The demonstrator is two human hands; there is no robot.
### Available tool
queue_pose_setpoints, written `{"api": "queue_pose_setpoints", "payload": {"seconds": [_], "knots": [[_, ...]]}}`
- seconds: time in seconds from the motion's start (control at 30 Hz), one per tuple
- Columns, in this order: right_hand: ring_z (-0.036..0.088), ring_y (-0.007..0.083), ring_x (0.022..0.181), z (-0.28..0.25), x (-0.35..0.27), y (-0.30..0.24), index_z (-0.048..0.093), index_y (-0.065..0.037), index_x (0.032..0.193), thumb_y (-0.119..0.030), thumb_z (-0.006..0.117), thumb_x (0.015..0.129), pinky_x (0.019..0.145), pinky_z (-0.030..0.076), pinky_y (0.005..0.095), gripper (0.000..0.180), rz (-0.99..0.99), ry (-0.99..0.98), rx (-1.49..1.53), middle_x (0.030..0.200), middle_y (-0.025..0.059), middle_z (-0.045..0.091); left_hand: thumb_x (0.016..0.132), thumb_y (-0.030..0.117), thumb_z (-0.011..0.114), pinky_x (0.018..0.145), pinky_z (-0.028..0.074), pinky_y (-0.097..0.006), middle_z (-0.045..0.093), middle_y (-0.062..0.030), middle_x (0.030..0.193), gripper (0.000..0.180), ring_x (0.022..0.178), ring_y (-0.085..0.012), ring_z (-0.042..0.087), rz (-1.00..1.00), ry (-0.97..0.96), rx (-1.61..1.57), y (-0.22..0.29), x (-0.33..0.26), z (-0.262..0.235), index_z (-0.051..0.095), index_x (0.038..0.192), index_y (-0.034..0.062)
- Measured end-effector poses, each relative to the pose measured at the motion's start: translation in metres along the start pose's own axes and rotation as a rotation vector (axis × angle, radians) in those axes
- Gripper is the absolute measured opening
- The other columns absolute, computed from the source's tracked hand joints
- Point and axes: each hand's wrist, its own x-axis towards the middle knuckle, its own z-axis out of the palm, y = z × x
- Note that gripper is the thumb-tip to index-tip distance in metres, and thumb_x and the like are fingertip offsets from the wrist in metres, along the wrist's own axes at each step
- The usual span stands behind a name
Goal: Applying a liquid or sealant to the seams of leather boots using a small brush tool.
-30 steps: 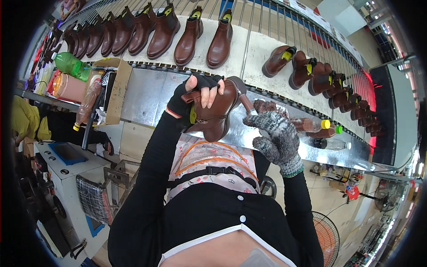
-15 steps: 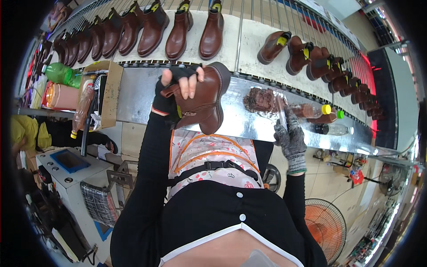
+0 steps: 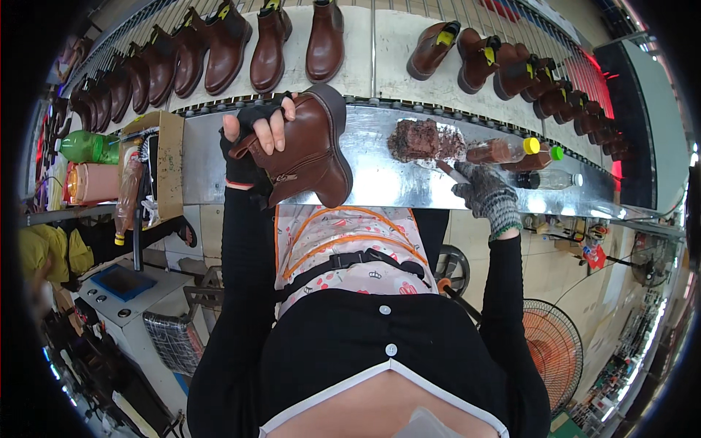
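Up at the near edge of the steel bench (image 3: 380,182), the left hand (image 3: 255,135), in a black fingerless glove, holds a brown boot (image 3: 307,150). Its bare fingers (image 3: 276,131) are spread a little and curl over the boot's shaft, the thumb out of sight behind the leather. The boot hangs tilted, with its sole turned toward the conveyor (image 3: 365,44) and its toe low, just over the bench edge and above the patterned apron (image 3: 350,233).

To the right, the right hand (image 3: 485,193), in a grey knit glove, rests on the bench with the fingers drawn together around a thin handle (image 3: 447,169), probably a brush, though its far end is lost in the dark smears. Just beyond it lies a brown stained sponge (image 3: 416,140). Beside that lie a brown bottle with a yellow cap (image 3: 507,151), a second bottle with a green cap (image 3: 540,158) and a clear bottle (image 3: 551,179), close together.

On the conveyor behind the bench stands a row of brown boots (image 3: 277,40), some with yellow tags. Left of the bench sit a cardboard box (image 3: 164,164), a green bottle (image 3: 87,146) and an orange roll (image 3: 91,182). An orange fan (image 3: 551,350) stands on the floor at lower right.
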Motion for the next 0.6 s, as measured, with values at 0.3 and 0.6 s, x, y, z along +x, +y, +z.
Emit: {"api": "queue_pose_setpoints", "payload": {"seconds": [0.3,0.6], "knots": [[0.055,0.0318,0.107,0.008,0.018,-0.008,0.052,-0.014,0.123,-0.04,0.058,0.081,0.088,0.045,0.0416,0.049,0.035,-0.074,-0.047,0.119,0.0151,0.056,0.094,0.058,0.018,0.095,0.023,-0.037,0.057,-0.0032,0.062,0.072,0.087,-0.0204,0.043,0.029,0.053,0.023,0.001,0.0,0.0,0.058,0.057,0.0108],[0.053,0.01,0.054,0.074,-0.033,0.018,0.038,-0.005,0.13,-0.017,0.052,0.089,0.044,0.048,0.0235,0.045,-0.02,0.155,0.849,0.072,0.0028,0.051,0.093,0.058,0.023,0.091,0.029,-0.035,0.052,-0.0043,0.052,0.072,0.07,-0.0189,0.049,0.05,0.24,-0.031,-0.007,-0.003,0.011,0.053,0.051,0.0086]]}}
